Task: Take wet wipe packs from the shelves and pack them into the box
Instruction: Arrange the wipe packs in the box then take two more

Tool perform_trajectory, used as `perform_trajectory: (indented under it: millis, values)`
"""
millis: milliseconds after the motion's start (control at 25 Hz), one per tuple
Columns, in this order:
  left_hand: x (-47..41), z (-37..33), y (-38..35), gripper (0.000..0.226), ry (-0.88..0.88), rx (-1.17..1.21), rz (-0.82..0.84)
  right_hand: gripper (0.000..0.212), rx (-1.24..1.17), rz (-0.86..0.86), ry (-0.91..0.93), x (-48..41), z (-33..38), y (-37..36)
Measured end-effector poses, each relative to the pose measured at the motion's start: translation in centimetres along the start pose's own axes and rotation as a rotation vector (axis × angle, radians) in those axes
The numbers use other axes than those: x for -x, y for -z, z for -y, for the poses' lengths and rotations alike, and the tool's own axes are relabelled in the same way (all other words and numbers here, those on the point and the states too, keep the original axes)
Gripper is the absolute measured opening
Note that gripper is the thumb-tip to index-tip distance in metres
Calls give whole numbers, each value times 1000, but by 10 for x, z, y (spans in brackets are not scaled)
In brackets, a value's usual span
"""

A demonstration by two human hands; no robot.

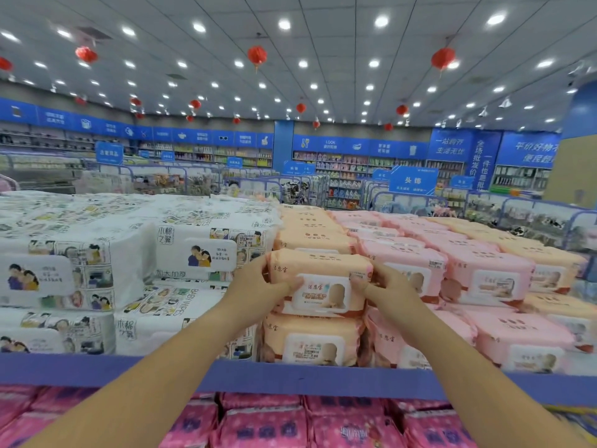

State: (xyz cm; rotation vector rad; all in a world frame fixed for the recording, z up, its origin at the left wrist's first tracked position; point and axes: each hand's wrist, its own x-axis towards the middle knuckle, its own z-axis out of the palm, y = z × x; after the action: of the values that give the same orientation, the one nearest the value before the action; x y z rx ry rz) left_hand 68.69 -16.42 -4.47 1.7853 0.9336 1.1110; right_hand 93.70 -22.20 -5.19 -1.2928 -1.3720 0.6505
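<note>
An orange wet wipe pack (318, 270) with a white flip lid sits on top of a stack on the top shelf, front row. My left hand (261, 286) grips its left end, thumb on the front. Gripping the right end is my right hand (384, 286), its thumb on the lid edge. A second orange pack (311, 341) lies directly under it. The box is out of view.
White baby wipe packs (135, 253) fill the shelf to the left, pink packs (484, 273) to the right. A blue shelf edge (97, 370) runs across the front. Dark pink packs (265, 421) lie on the lower shelf. Store aisles stretch behind.
</note>
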Motion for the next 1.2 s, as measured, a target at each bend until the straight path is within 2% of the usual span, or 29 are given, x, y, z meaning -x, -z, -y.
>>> perform_trajectory:
  millis: [80, 240, 280, 360, 400, 440, 520, 560, 600, 680, 800, 960, 1120, 1200]
  values:
    - [5, -4, 0, 28, 17, 45, -4, 31, 4, 8, -7, 6, 4, -1]
    - [29, -18, -6, 32, 32, 59, -47, 11, 63, -59, -28, 30, 18, 3]
    - [37, -23, -8, 34, 51, 60, -83, 14, 84, -68, -29, 35, 19, 4]
    - [61, -32, -14, 42, 61, 11, -147, 42, 145, -71, -12, 52, 19, 9]
    - [72, -32, -18, 55, 71, 8, -170, 50, 183, -60, -2, 62, 17, 12]
    - [86, -35, -23, 61, 71, 3, -202, 52, 213, -35, 19, 73, 14, 13]
    - [117, -35, -31, 54, 94, 28, -225, 48, 274, 47, 80, 97, 10, 11]
    - [132, -29, -33, 62, 133, 34, -219, 50, 310, 81, 104, 109, 6, 7]
    - [148, -26, -35, 69, 178, 21, -223, 55, 333, 110, 125, 120, 3, 3]
    - [188, -13, -36, 64, 229, -14, -233, 68, 336, 169, 110, 145, -6, -13]
    - [258, 10, -25, 56, 270, -76, -247, 65, 273, 280, 71, 187, -17, -49]
    - [356, 33, 18, 85, 369, -94, -246, 58, 236, 385, 33, 249, -18, -120]
    - [477, 60, 103, 87, 464, -175, -337, 62, 180, 542, -44, 329, -7, -232]
    - [541, 73, 155, 100, 522, -199, -402, 62, 162, 582, -95, 371, 5, -299]
